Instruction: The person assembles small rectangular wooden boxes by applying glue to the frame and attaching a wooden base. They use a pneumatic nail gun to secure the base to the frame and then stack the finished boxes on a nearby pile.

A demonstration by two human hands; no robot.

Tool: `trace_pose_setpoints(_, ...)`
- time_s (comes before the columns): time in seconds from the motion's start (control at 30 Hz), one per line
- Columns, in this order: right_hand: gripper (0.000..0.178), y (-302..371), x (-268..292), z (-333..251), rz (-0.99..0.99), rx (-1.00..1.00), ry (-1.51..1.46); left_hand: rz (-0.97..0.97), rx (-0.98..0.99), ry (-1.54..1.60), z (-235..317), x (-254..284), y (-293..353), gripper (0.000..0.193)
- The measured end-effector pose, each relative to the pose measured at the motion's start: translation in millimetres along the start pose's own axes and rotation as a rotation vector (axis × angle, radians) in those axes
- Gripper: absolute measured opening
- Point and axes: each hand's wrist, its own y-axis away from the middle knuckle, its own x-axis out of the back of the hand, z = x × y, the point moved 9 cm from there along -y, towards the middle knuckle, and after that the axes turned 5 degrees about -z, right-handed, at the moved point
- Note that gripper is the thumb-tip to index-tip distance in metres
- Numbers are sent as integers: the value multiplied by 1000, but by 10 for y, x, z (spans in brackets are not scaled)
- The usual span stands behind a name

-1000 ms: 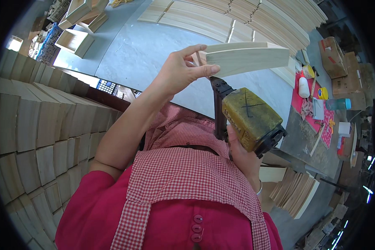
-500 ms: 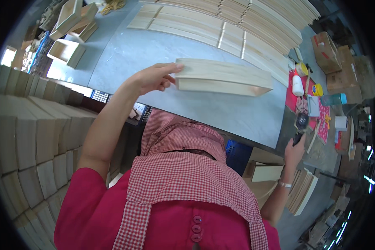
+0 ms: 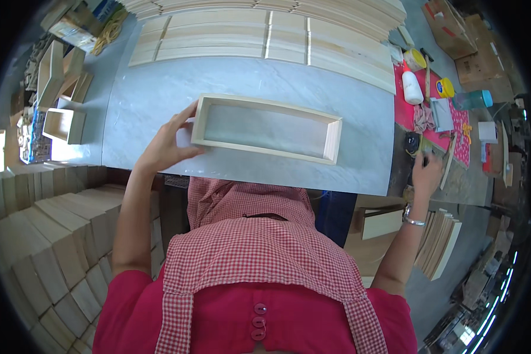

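Note:
A long, narrow frame of pale wood [image 3: 265,154] lies on the grey marbled tabletop [image 3: 147,118], its open side up and the grey surface showing inside. Thumb and fingers of my left hand [image 3: 168,141] grip its left end from both sides. Off the table's right end, my right hand [image 3: 427,172] is closed, fingers curled next to a black tool [image 3: 413,143]. A small dark piece shows at the fingertips, but what they hold cannot be made out.
Grooved wooden boards [image 3: 218,41] are stacked along the far side. Small wooden boxes [image 3: 64,125] sit at far left, above piled wood blocks [image 3: 53,230]. At right are a white bottle [image 3: 412,87], yellow tubs [image 3: 445,88], a hammer [image 3: 428,65] and a clear bottle [image 3: 472,100].
The wooden frame has tipped over to lie with its open side up, and my left hand has closed round its end. My right hand has moved up beside the black tool. The view has shifted.

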Motion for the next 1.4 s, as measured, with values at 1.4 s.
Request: trace_pose_setpoints(1.4, 49, -35, 1316, -1079, 585, 74, -1819, 85, -78, -435, 671, 151, -1588, 38)
